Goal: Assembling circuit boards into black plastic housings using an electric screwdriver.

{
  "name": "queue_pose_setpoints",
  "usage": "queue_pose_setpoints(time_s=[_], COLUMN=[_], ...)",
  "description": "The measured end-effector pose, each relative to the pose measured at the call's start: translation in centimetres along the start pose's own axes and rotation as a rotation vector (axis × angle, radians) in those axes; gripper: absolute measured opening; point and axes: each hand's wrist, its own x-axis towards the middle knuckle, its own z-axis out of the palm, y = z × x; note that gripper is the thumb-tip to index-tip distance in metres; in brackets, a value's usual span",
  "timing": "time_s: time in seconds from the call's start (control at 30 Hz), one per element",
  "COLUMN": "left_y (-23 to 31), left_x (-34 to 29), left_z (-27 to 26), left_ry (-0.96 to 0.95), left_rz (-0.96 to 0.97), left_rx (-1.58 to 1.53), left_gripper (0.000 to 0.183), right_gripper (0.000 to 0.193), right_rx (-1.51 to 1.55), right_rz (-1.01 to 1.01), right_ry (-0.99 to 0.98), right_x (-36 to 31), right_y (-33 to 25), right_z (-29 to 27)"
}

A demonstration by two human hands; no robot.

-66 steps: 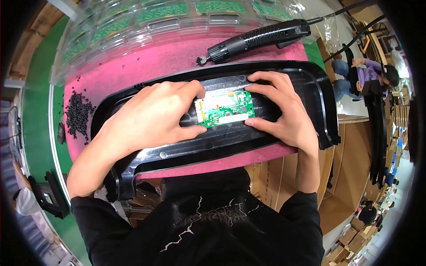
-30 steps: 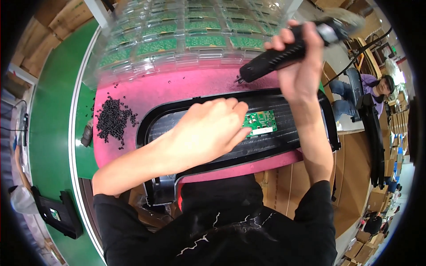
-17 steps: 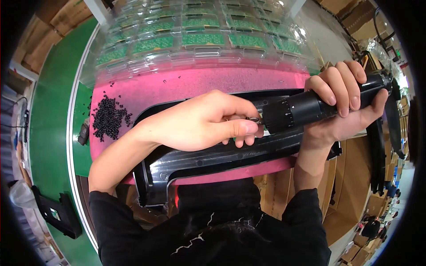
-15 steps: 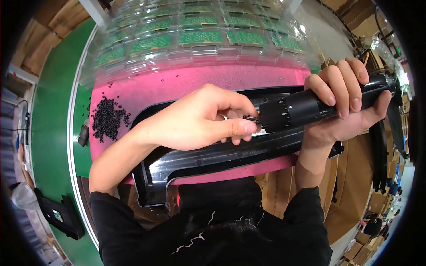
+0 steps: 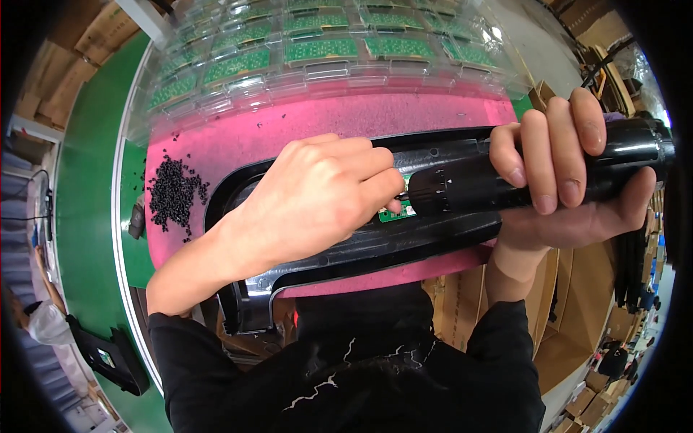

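My right hand (image 5: 559, 162) is wrapped round a thick black electric screwdriver (image 5: 465, 189) with a marked ring near its nose. The tool lies nearly level, its nose pointing left. At that nose, the closed fingers of my left hand (image 5: 325, 189) pinch together; what they hold is too small and hidden to make out. Under both hands rests a long black plastic shell (image 5: 404, 244), its hollow side up. A small green circuit board (image 5: 393, 216) shows inside it, just below my left fingertips and partly covered by them.
A pink mat (image 5: 317, 115) lies under the shell. On its left is a heap of small black screws (image 5: 173, 191). Clear plastic trays (image 5: 328, 76) of green boards fill the far side. An open cardboard box (image 5: 577, 289) stands at the right. Another black shell (image 5: 108, 357) lies far left.
My left hand has turned so its back faces up, with its fingers curled more tightly at the screwdriver's nose. The screwdriver's nose has shifted slightly left and down, uncovering more of the board.
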Motion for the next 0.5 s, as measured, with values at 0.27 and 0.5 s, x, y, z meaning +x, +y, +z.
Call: queue_pose_setpoints(time_s=[0.27,0.5], left_y=[-0.2,-1.2], left_x=[-0.2,-0.7], left_z=[-0.4,0.2], left_ry=[0.141,0.033], left_rz=[-0.271,-0.246], left_rx=[-0.3,-0.359], left_gripper=[0.006,0.009], right_gripper=[0.041,0.034], right_rx=[0.014,0.046], right_rz=[-0.167,-0.302], right_ry=[0.112,0.198], right_x=[-0.6,-1.2], right_y=[0.0,-0.2], right_z=[0.2,0.4])
